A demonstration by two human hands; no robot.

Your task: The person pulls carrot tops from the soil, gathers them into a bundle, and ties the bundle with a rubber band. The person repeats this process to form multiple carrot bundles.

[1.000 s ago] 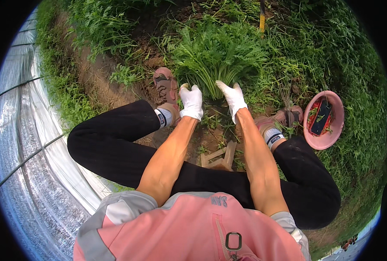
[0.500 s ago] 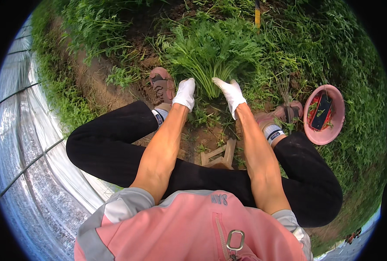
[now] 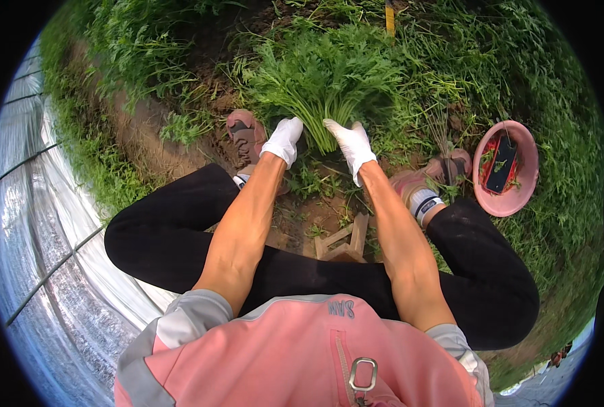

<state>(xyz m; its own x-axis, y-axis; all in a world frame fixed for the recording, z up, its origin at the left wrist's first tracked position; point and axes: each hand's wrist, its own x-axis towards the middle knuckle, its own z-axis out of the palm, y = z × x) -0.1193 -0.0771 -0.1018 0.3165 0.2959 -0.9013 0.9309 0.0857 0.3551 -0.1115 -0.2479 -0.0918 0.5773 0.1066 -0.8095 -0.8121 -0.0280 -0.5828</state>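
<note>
Both gloved hands close around the stem base of a leafy green bunch [image 3: 322,81]: left hand [image 3: 283,139] on its left side, right hand [image 3: 351,144] on its right, fingers wrapped on stems. Bunch rises just ahead of the grip, soil below. For a clean gather, keep both grips low and stems together. Pink basin [image 3: 527,190] sits well right of the grip; wooden stool [image 3: 346,241] behind it.
</note>
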